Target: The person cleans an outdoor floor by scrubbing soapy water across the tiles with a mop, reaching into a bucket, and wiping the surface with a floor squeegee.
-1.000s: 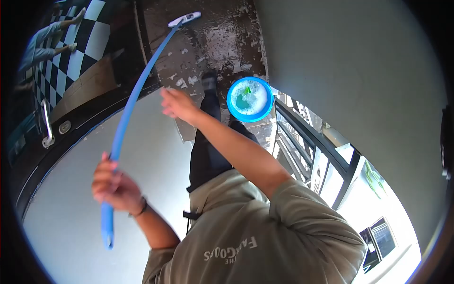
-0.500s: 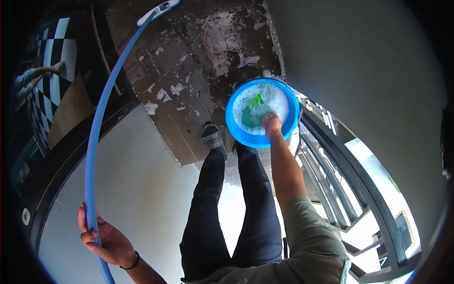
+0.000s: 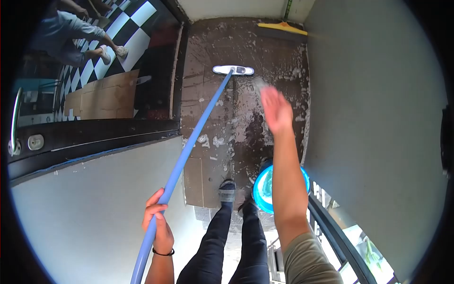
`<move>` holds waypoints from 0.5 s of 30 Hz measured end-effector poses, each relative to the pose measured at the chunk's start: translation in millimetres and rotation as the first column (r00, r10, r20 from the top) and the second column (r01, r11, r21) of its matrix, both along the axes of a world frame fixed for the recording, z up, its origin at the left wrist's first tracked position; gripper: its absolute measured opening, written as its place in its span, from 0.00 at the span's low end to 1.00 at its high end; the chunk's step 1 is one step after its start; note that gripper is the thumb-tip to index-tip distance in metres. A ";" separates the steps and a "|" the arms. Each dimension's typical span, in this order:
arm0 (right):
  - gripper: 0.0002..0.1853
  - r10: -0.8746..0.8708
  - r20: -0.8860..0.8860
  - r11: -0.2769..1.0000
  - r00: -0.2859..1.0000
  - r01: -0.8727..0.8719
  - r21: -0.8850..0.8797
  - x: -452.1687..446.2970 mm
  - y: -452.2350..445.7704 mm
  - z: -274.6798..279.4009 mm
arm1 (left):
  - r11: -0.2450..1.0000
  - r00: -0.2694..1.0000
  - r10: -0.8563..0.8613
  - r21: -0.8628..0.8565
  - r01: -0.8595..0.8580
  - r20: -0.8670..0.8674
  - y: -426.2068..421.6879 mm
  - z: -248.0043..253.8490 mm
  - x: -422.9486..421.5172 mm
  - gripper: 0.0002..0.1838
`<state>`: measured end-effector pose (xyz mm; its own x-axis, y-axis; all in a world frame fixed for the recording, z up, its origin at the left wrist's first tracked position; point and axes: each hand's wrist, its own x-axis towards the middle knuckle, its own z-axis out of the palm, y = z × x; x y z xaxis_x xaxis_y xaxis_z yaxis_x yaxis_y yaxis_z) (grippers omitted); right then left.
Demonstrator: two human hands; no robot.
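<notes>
One left hand (image 3: 158,222) encloses a long, blue, cylindrical pole (image 3: 190,143), fingers curled around the shaft. The oblong white head (image 3: 233,70) rests on the wet brown floor (image 3: 194,109). The right hand (image 3: 277,110) reaches above it, fingers extended; blur conceals their spacing. The right forearm (image 3: 289,182) partly covers a round blue bucket (image 3: 257,190). A yellow-barred squeegee (image 3: 283,27) lies beyond.

Open room for my right fingers (image 3: 270,98) above the wet floor (image 3: 250,130), between the slanting pole (image 3: 191,141) and grey wall (image 3: 369,109). Pole blocks the way left. Brush head (image 3: 234,70) lies crosswise ahead; yellow squeegee (image 3: 283,28) beyond, near the end wall (image 3: 241,8). Bucket (image 3: 257,191) partly behind my forearm (image 3: 289,189), beside my feet (image 3: 227,191). Door frame (image 3: 178,85) bounds the left.
</notes>
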<state>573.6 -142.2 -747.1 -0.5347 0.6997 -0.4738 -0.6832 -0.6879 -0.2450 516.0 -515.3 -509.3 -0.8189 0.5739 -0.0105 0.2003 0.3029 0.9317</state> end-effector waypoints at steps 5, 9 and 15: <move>0.26 0.008 0.454 0.953 0.891 -0.144 0.265 -13.1 27.9 32.0 | 0.997 0.996 0.071 0.032 -0.072 0.050 -3.4 -8.4 5.5 0.15; 0.13 -0.299 0.775 0.954 0.557 0.187 0.234 171.9 -103.3 -120.3 | 0.994 0.995 0.092 0.056 -0.095 0.045 -11.4 -19.8 9.3 0.15; 0.10 0.282 0.820 0.902 0.498 0.153 -0.403 340.7 -261.2 -259.6 | 0.997 0.998 0.049 0.058 -0.050 0.026 -31.0 -41.8 16.5 0.14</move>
